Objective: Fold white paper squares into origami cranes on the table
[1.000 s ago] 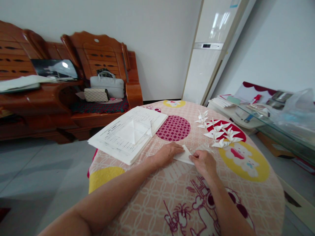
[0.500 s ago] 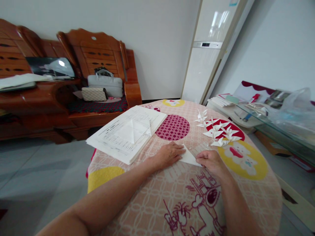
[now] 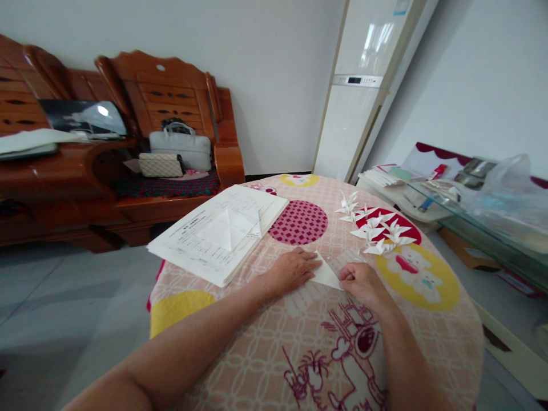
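Paper piece point(image 3: 326, 275), white, folded, lies on patterned tablecloth point(image 3: 252, 354) between hands. Left hand point(image 3: 291, 270) open, fingers flat over its left end. Right hand point(image 3: 363, 282) curled at right corner; can't tell if pinching. Paper cranes point(image 3: 370, 230) sit beyond right hand; printed sheets point(image 3: 209, 261) lie stacked to the left.

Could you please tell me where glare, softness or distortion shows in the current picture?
Head view: bright reflections on the tall air conditioner and the dark glossy panel; head view: small print on the paper stack too soft to read, though the folded paper stands out; head view: air conditioner leaning, probably from camera tilt or wide-angle distortion.
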Demonstrator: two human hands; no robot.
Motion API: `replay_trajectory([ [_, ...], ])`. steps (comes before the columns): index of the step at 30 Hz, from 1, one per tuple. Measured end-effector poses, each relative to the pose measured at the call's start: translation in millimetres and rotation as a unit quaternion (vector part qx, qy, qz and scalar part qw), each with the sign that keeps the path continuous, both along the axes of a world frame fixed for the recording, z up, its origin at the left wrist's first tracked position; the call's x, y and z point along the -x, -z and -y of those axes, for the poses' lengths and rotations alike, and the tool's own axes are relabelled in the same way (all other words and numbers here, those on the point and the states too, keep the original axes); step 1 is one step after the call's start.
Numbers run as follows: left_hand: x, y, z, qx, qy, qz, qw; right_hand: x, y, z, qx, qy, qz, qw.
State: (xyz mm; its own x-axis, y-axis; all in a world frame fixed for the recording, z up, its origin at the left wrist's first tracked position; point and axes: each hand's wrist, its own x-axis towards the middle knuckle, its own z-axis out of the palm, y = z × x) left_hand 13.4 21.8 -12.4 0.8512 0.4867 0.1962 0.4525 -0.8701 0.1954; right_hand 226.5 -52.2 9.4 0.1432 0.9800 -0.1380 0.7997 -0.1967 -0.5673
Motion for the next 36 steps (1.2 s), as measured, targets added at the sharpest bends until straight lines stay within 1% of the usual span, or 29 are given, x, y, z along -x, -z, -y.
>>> replay_trajectory([
  [4, 0, 2.3, 0, -0.008, 0.002, 0.005, 1.0, 8, -9.9, 3, -0.01, 0.016, 0.083, 0.996],
  [6, 0, 3.5, 0, -0.007, 0.003, 0.012, 1.0, 14, -13.1, 2, -0.032, 0.03, 0.1, 0.994],
  [8, 0, 3.5, 0, -0.007, 0.001, 0.012, 1.0, 24, -13.6, 1, -0.062, 0.025, 0.095, 0.993],
  [10, -1, 2.7, 0, -0.008, 0.0, 0.007, 1.0, 35, -11.6, -2, -0.068, -0.009, 0.097, 0.993],
  [12, -1, 1.7, 0, -0.014, -0.002, 0.002, 1.0, 44, -8.1, -6, -0.059, -0.037, 0.099, 0.993],
  [13, -1, 1.3, 0, -0.018, -0.003, -0.001, 1.0, 47, -6.2, -7, -0.051, -0.044, 0.084, 0.994],
  [17, -1, 0.6, 1, -0.025, -0.007, -0.01, 1.0, 50, -1.6, -12, -0.028, -0.043, 0.036, 0.998],
  [22, 0, -0.3, 1, -0.021, -0.012, -0.01, 1.0, 42, 1.5, -13, -0.007, -0.018, 0.033, 0.999],
  [26, 1, 1.6, 1, -0.017, -0.007, -0.003, 1.0, 31, 6.0, -9, 0.017, 0.003, 0.012, 1.0],
  [29, 1, 3.9, -1, -0.019, 0.002, -0.003, 1.0, 16, 7.9, -4, 0.022, 0.013, -0.008, 1.0],
  [32, 0, 5.5, -1, -0.027, -0.001, -0.008, 1.0, -3, 5.6, 4, 0.03, 0.008, -0.019, 0.999],
  [34, 0, 6.4, -2, -0.032, -0.004, -0.006, 0.999, -16, 1.9, 8, 0.058, 0.007, -0.028, 0.998],
  [36, 0, 6.9, -2, -0.033, -0.004, 0.002, 0.999, -24, -1.6, 10, 0.042, 0.02, -0.058, 0.997],
])
